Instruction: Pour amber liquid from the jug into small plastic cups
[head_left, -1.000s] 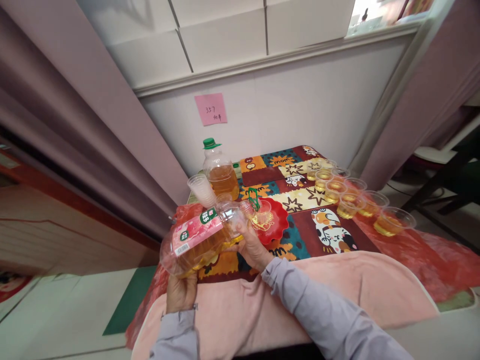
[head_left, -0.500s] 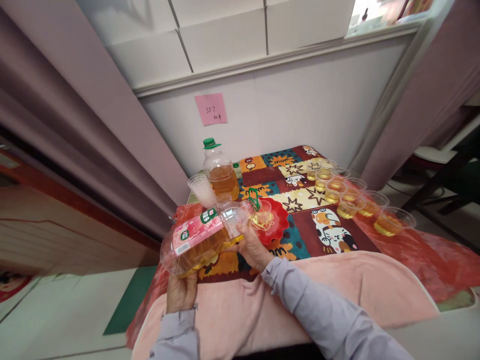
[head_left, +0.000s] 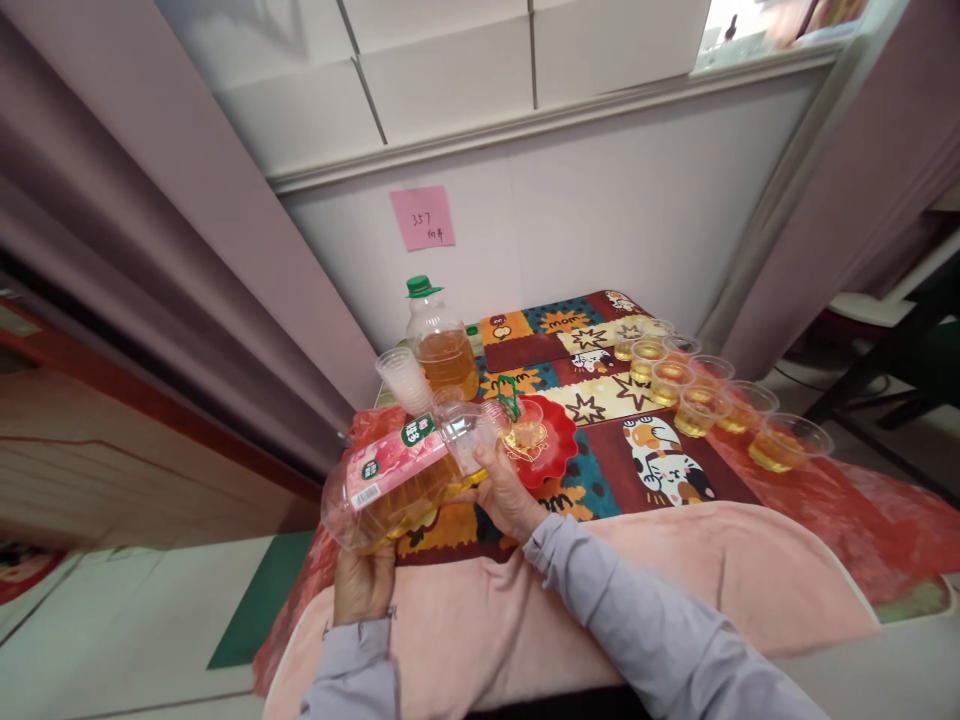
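A large clear bottle point(head_left: 405, 475) with a pink label and yellow liquid is tilted nearly on its side, its neck toward the red scalloped plate point(head_left: 559, 440). My left hand point(head_left: 364, 580) supports its base from below. My right hand point(head_left: 506, 490) is closed around it near the neck. At the mouth, a clear plastic cup point(head_left: 527, 425) stands on the plate; how much liquid is in it is hard to tell. A green handle point(head_left: 508, 396) shows beside the cup.
Behind stands a green-capped bottle point(head_left: 448, 360) of amber liquid, with stacked clear cups point(head_left: 403, 380) leaning beside it. Several cups of yellow liquid point(head_left: 701, 408) line the right side of the patterned mat point(head_left: 600, 470). A pink cloth point(head_left: 675, 570) covers the near edge.
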